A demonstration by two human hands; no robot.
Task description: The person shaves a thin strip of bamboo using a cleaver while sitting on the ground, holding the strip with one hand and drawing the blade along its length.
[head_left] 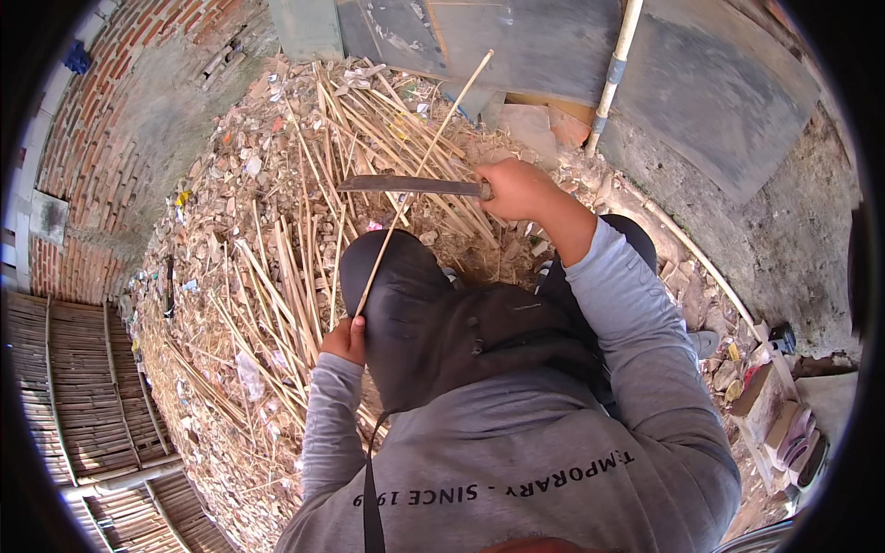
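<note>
My right hand [518, 191] is closed round the handle of a machete [410, 185], its dark, flat blade pointing left across the front of my knees. Low at the left of my thigh, my left hand [346, 340] grips the near end of a long, thin bamboo strip [383, 261]. The strip slants up and away to the right, its far end rising past the blade. Blade and strip cross in the picture; whether they touch I cannot tell. Most of the handle is hidden in my fist.
Many split bamboo strips [288, 288] lie heaped ahead and to my left over littered ground [217, 198]. A pale pole [613, 78] leans at grey panels ahead. A brick wall [101, 175] and bamboo slat racks [78, 387] stand left; sandals [797, 447] sit at right.
</note>
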